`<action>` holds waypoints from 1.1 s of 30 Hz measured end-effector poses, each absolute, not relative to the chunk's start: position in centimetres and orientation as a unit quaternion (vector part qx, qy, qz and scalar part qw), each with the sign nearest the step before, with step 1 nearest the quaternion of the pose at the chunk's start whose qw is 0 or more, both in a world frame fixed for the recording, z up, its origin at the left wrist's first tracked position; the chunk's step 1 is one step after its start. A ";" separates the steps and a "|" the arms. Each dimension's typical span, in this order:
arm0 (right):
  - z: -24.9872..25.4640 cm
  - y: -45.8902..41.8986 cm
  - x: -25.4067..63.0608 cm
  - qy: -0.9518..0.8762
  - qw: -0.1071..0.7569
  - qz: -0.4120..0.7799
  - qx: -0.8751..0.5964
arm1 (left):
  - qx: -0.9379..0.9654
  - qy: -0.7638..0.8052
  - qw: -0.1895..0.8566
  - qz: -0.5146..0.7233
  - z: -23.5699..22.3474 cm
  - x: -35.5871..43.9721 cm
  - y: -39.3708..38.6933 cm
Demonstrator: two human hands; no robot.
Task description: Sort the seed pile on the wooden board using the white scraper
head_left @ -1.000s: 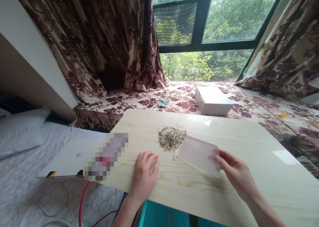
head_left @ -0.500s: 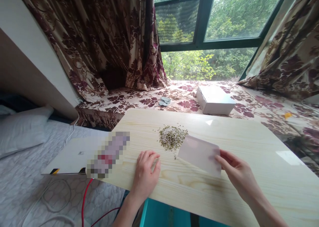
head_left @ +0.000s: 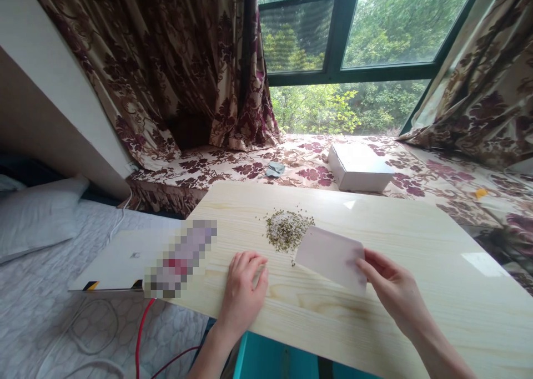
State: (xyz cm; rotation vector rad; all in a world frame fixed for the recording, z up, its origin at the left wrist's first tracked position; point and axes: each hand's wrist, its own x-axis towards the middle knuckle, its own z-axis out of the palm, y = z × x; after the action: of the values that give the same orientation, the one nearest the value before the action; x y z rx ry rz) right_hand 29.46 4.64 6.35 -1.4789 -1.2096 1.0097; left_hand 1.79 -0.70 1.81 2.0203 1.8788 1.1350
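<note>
A small heap of greenish seeds and white grains [head_left: 288, 230] lies on a pale wooden board [head_left: 416, 268]. My right hand [head_left: 395, 293] pinches the right edge of a white card [head_left: 331, 255], whose left edge touches the board just right of the heap. My left hand [head_left: 244, 290] rests flat on the board to the left of the heap, fingers spread, holding nothing.
A white box [head_left: 358, 167] and a small grey object [head_left: 273, 170] sit on the floral window seat behind the board. A flat white carton [head_left: 125, 259] lies on the bed at left, a red cable [head_left: 139, 334] below it. Curtains hang at both sides.
The white card has slid slightly left toward the heap with my right hand. My left hand has stayed where it was.
</note>
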 end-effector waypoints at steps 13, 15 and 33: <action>6.1 4.8 28.8 -0.472 0.478 0.434 -0.600 | 0.673 0.631 0.069 0.380 2.0 2.0 -0.7; 5.9 4.9 28.7 -0.469 0.481 0.437 -0.598 | 0.673 0.631 0.067 0.380 2.0 2.0 -0.7; 6.7 4.0 29.4 -0.454 0.492 0.434 -0.603 | 0.678 0.629 0.066 0.374 1.9 1.9 -0.7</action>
State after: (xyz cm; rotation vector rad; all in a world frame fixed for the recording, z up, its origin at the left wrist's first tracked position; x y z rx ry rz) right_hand 29.35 3.99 6.67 -1.4630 -1.1015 1.0528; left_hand 1.87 -0.72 1.86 2.0459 1.8970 1.1277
